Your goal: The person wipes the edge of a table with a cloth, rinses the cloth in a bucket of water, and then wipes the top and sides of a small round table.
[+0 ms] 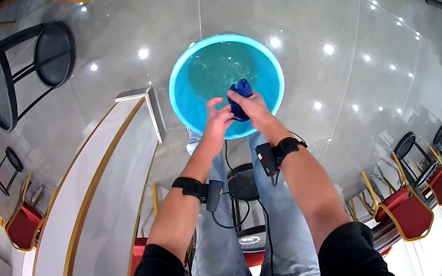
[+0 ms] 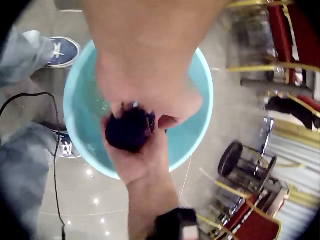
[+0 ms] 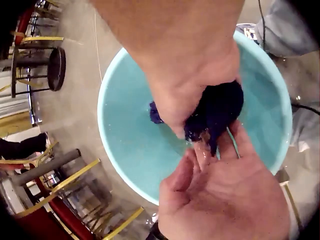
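A wet, bunched dark blue cloth is held over a light blue basin. My right hand grips the cloth from above, its thumb across it. My left hand is just beside it, and in the right wrist view that hand lies palm up with loosely extended fingers touching the underside of the cloth. The left wrist view shows the cloth in my right hand, under my left hand, which hides part of it.
Water lies in the basin, which stands on a shiny tiled floor in front of my legs. A white ledge with gold trim is at the left. Black stools and red chairs stand at both sides. Cables hang between my legs.
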Demonstrator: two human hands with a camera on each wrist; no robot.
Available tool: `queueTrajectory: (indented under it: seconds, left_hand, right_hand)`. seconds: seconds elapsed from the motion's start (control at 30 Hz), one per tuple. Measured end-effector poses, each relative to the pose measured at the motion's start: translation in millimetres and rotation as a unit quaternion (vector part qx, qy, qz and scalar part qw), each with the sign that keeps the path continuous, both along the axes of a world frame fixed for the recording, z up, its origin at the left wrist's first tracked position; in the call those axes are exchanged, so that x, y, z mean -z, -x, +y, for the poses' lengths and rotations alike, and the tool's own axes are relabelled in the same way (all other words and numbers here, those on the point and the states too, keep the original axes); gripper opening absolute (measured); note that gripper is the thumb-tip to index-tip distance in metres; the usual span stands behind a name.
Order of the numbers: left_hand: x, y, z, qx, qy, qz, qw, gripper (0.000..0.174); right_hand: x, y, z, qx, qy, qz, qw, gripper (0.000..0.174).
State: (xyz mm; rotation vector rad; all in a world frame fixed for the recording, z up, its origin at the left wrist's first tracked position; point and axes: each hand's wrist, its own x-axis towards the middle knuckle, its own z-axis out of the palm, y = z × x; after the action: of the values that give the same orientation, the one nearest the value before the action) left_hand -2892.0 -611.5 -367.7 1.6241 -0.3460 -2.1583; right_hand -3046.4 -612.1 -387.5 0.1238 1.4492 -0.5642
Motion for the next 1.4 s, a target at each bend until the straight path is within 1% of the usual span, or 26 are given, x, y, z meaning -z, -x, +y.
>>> queueTrajectory:
  seconds: [0.03,0.07,0.17,0.2,0.27,0.3,0.33,0.37,0.43,0.53,0.63,0.7,0.73,0.8,0.83,0.87,0.97,1.03,1.07,1.13,1.17,1.2,1.27,1.3,1.33,1.4]
  left_hand:
    - [-6,-5,-5,-0.095,-0.081,0.045,0.991,0.054]
    - [-9,-6,-7,-0.123,-0.084,0.022,0.989,0.049]
    - [0,-6,-15,-0.069,-0.182,-0.127,0.973,0.045]
    - [1,-9,-15,-0.070,-0.242,-0.044,0.967,0.044]
    - [-14,-8,-34,-0.072,-0.349,0.126,0.926,0.046]
    - [-10,-7,-36,-0.069,-0.328,0.153,0.930,0.047]
    - [-3,-8,-34,-0.066,-0.308,0.179,0.932,0.049]
    - [-6,-7,-37,-0.062,-0.289,0.204,0.933,0.051]
    - [-8,-8,-37,-0.054,-0.318,0.142,0.936,0.045]
    - [0,-14,-34,-0.053,-0.317,0.130,0.938,0.044]
    - [-1,-30,-30,-0.053,-0.289,0.182,0.938,0.043]
    - [-17,-31,-41,-0.029,-0.302,0.217,0.928,0.043]
    - [-27,-25,-45,-0.070,-0.375,0.236,0.894,0.042]
    - [-24,-30,-35,-0.074,-0.398,0.317,0.858,0.043]
    - [-26,-32,-35,-0.077,-0.407,0.355,0.838,0.043]
    - [-25,-33,-37,-0.099,-0.425,0.321,0.841,0.044]
    - [-29,-33,-50,-0.044,-0.391,0.217,0.893,0.047]
    - [-46,-26,-56,0.037,-0.301,0.176,0.937,0.041]
    - [-48,-21,-57,0.029,-0.311,0.159,0.936,0.039]
    - [-19,-21,-48,-0.086,-0.367,0.265,0.888,0.031]
    - [-4,-16,-43,-0.121,-0.347,0.231,0.901,0.030]
    - [8,-7,-34,-0.157,-0.327,0.197,0.911,0.030]
    - [6,12,-35,-0.204,-0.266,0.113,0.935,0.022]
    - [5,17,-35,-0.163,-0.204,0.021,0.965,0.019]
    - [3,20,-36,-0.119,-0.139,-0.072,0.980,0.016]
    - [10,26,-31,-0.059,0.019,-0.241,0.969,0.009]
  right_hand:
    - [-2,-3,-5,0.012,0.026,0.029,0.999,0.042]
    - [-6,-6,-8,0.056,0.017,0.036,0.998,0.030]
    - [-22,-13,-15,0.093,0.048,-0.005,0.994,0.026]
    - [-28,-15,-14,0.094,0.078,-0.032,0.992,0.030]
    - [-27,-27,-4,0.032,0.179,0.022,0.983,0.038]
    - [-25,-30,-1,0.001,0.231,0.048,0.972,0.042]
    - [-28,-27,1,-0.120,0.207,0.033,0.970,0.053]
    - [-42,-33,3,-0.293,0.284,0.280,0.869,0.059]
    - [-62,-28,-4,-0.233,0.346,0.312,0.853,0.066]
    - [-47,-12,4,-0.323,0.456,0.209,0.803,0.072]
    - [-83,-14,-8,-0.353,0.472,0.217,0.779,0.068]
    - [-79,-18,-7,-0.326,0.474,0.270,0.772,0.047]
    - [-74,-18,-8,-0.310,0.465,0.267,0.785,0.042]
    - [-66,-20,-10,-0.288,0.429,0.263,0.815,0.030]
    - [-65,-21,-10,-0.292,0.463,0.270,0.793,0.030]
    - [-64,-22,-11,-0.295,0.496,0.277,0.768,0.030]
    - [-77,-29,-11,-0.333,0.571,0.274,0.699,0.032]
    - [-84,-32,-12,-0.376,0.614,0.262,0.643,0.034]
    - [-84,-31,-14,-0.363,0.616,0.253,0.652,0.035]
    - [-72,-36,-11,-0.296,0.562,0.290,0.716,0.035]
    - [-63,-38,-9,-0.261,0.532,0.308,0.744,0.036]
    - [-53,-43,-9,-0.229,0.487,0.347,0.768,0.023]
    - [-51,-53,-17,-0.126,0.252,0.322,0.904,0.021]
    - [-50,-58,-21,-0.069,0.124,0.300,0.943,0.023]
    - [-29,-60,-17,0.021,0.062,0.249,0.966,0.032]
    - [-18,-60,-22,0.192,-0.012,0.088,0.977,0.030]
